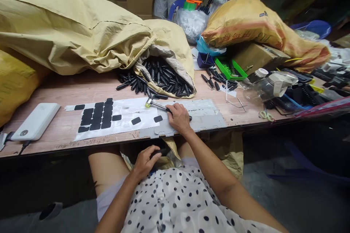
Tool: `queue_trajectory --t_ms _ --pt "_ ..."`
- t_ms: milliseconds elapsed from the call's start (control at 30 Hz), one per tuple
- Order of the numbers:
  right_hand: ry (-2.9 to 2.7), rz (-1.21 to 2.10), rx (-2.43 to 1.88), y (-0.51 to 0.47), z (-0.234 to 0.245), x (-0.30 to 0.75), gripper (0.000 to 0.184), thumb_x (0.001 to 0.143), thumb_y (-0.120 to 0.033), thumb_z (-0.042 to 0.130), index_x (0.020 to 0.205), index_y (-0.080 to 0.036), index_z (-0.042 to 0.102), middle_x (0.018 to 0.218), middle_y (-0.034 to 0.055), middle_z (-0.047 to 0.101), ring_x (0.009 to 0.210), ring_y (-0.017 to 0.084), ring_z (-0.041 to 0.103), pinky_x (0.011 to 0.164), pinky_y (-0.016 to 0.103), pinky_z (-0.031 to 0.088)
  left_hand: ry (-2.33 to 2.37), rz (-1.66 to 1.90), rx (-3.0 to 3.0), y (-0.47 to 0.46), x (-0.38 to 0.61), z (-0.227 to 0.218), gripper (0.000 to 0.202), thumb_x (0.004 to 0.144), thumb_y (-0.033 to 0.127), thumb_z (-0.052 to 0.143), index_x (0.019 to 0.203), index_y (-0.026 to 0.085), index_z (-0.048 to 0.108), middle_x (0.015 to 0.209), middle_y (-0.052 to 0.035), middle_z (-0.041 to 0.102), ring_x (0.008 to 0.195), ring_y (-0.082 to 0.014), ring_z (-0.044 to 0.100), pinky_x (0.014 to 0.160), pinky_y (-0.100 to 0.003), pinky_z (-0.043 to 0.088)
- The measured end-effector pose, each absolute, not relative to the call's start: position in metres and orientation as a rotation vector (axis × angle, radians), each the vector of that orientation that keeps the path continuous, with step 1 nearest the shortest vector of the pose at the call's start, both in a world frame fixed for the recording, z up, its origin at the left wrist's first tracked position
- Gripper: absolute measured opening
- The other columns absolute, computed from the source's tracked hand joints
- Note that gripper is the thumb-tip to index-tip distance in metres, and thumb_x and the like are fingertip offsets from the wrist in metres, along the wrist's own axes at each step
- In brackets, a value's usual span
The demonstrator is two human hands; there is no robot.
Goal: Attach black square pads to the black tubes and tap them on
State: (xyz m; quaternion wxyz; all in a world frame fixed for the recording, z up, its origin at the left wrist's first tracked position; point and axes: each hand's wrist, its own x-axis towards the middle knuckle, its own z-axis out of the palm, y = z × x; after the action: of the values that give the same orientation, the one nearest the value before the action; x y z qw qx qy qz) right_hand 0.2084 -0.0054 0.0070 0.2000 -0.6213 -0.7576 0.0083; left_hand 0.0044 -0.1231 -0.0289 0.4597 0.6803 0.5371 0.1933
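Observation:
My right hand (179,117) rests on the table's front edge, fingers closed around the dark handle of a small hammer (156,105) whose pale head points left. It lies over a grey metal plate (203,118). My left hand (144,161) is below the table edge at my lap, fingers curled on a black cylindrical part (162,151). A white sheet (117,116) with several black rubber pads (97,115) lies left of the hammer. An open tan sack (166,40) spills many black tubes (161,76) just behind.
A white power bank (35,121) lies at the left front edge. A green tray (228,68), a clear plastic bottle (266,85), loose tools and a yellow-orange sack (259,25) crowd the right. Another person's torso is at the top left behind the big sack.

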Motion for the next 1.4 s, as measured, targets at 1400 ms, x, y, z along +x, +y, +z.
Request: queue_trajectory --t_ms 1400 --pt "-2.114 0.016 -1.698 -0.009 0.007 0.206 0.033 0.091 -0.019 0.056 0.12 -0.025 0.071 0.1 0.0085 0.061 0.094 0.025 0.049 0.08 0.033 0.04 2.32 0.895 1.364 0.127 -0.051 0.06 0.009 0.079 0.016 0.071 0.085 0.018 0.064 0.113 -0.0113 0.06 0.13 -0.0355 0.046 0.107 -0.05 0.039"
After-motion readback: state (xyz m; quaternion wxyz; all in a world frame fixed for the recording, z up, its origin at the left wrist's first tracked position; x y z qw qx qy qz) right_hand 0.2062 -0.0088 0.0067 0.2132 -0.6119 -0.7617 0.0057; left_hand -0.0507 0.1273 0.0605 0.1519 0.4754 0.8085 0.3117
